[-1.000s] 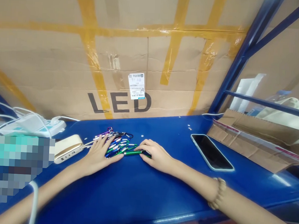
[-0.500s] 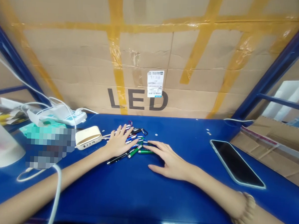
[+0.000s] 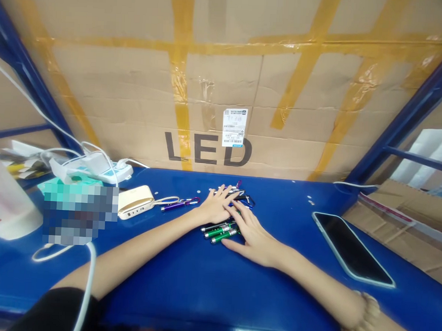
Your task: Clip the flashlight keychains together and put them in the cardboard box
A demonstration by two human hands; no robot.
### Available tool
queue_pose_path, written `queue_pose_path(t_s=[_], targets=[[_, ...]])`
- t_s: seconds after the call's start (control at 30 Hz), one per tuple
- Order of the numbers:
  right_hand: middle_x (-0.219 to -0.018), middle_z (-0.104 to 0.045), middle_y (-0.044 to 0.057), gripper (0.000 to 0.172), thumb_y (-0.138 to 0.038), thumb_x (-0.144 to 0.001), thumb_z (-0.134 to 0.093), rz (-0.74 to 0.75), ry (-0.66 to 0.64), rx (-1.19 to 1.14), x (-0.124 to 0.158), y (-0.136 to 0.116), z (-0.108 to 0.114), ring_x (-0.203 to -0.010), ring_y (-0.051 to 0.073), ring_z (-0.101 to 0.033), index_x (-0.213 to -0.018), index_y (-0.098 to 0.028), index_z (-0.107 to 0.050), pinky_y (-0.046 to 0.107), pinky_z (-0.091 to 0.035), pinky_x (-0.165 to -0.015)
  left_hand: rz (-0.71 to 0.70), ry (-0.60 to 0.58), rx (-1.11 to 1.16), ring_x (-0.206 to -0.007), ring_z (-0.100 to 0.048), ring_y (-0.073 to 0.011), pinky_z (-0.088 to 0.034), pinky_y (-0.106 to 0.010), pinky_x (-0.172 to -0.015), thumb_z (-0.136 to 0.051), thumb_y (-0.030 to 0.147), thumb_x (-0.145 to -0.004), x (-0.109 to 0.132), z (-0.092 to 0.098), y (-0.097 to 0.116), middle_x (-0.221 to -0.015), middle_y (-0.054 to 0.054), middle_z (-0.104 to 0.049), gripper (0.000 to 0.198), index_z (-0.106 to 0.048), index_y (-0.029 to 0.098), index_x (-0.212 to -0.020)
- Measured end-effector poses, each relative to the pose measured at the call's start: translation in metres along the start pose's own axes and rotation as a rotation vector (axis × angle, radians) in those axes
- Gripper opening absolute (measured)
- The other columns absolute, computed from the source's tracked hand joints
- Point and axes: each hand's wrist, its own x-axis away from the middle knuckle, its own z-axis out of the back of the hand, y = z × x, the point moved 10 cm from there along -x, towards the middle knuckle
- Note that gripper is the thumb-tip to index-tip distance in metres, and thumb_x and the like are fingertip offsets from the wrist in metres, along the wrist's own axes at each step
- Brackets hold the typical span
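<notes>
Head view — blue shelf (image 3: 185,287), taped carton (image 3: 136,92) behind, left hand (image 3: 216,207) and right hand (image 3: 253,236) spread wide — over metallic tubes (image 3: 218,231).

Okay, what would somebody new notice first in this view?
Probably the large cardboard box across the back, with bold black LED lettering and yellow tape. Next, likely the left hand and right hand, close together over small coloured metal tubes midway along the blue surface. A dark-screened phone lies to their right.
</notes>
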Motion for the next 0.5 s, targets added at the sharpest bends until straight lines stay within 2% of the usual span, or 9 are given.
queue_pose_path(t_s=[0.13, 0.23, 0.3, 0.4, 0.43, 0.5], targets=[[-0.149, -0.004, 0.006, 0.081, -0.063, -0.079, -0.040, 0.004, 0.063, 0.048, -0.003, 0.003, 0.007, -0.137, 0.026, 0.001, -0.143, -0.027, -0.005, 0.047, -0.013, -0.110, -0.080, -0.003, 0.106, -0.138, -0.004, -0.0216, -0.011, -0.047, -0.109, -0.013, 0.042, -0.090, -0.002, 0.007, 0.014, -0.150, -0.003, -0.007, 0.056, -0.008, 0.023, -0.143], [-0.149, -0.005, 0.006, 0.077, -0.062, -0.081, -0.037, 0.013, 0.064, 0.047, -0.002, 0.003, 0.008, -0.137, 0.025, -0.001, -0.143, -0.028, -0.006, 0.046, -0.015, -0.110, -0.066, 0.122, 0.042, -0.138, 0.000, -0.0216, -0.010, -0.043, -0.111, -0.016, 0.041, -0.090, 0.013, 0.025, 0.006, -0.150, -0.005, -0.009, 0.058, -0.014, 0.017, -0.143], [-0.150, -0.005, 0.005, 0.074, -0.062, -0.083, -0.033, 0.016, 0.050, 0.054, 0.000, 0.002, 0.006, -0.137, 0.026, -0.001, -0.143, -0.029, -0.006, 0.047, -0.014, -0.110, -0.034, 0.186, -0.032, -0.137, 0.002, -0.0230, -0.007, -0.042, -0.111, -0.018, 0.048, -0.089, 0.033, 0.033, -0.004, -0.150, -0.005, -0.008, 0.062, -0.020, 0.016, -0.142], [-0.151, -0.002, 0.002, 0.071, -0.063, -0.083, -0.030, 0.015, 0.029, 0.073, 0.001, 0.002, 0.005, -0.137, 0.028, 0.003, -0.143, -0.033, -0.006, 0.051, -0.009, -0.109, 0.261, 0.251, -0.077, -0.136, 0.002, -0.0283, -0.009, -0.047, -0.110, -0.014, 0.060, -0.085, 0.073, 0.034, -0.046, -0.149, -0.009, -0.006, 0.074, -0.021, 0.013, -0.141], [-0.151, -0.001, 0.001, 0.071, -0.064, -0.083, -0.029, 0.005, 0.018, 0.076, 0.001, 0.003, 0.004, -0.136, 0.029, 0.005, -0.143, -0.034, -0.006, 0.052, -0.008, -0.109, 0.354, 0.238, -0.088, -0.136, 0.000, -0.0299, -0.010, -0.049, -0.109, -0.013, 0.063, -0.083, 0.087, 0.029, -0.059, -0.149, -0.011, -0.008, 0.077, -0.021, 0.012, -0.141], [-0.151, 0.003, -0.001, 0.071, -0.065, -0.082, -0.028, -0.033, -0.012, 0.071, 0.001, 0.005, 0.002, -0.136, 0.031, 0.008, -0.143, -0.035, -0.006, 0.054, -0.006, -0.108, 0.452, 0.197, -0.124, -0.136, -0.002, -0.0314, -0.010, -0.050, -0.109, -0.015, 0.067, -0.080, 0.108, 0.019, -0.076, -0.148, -0.013, -0.010, 0.083, -0.020, 0.012, -0.141]])
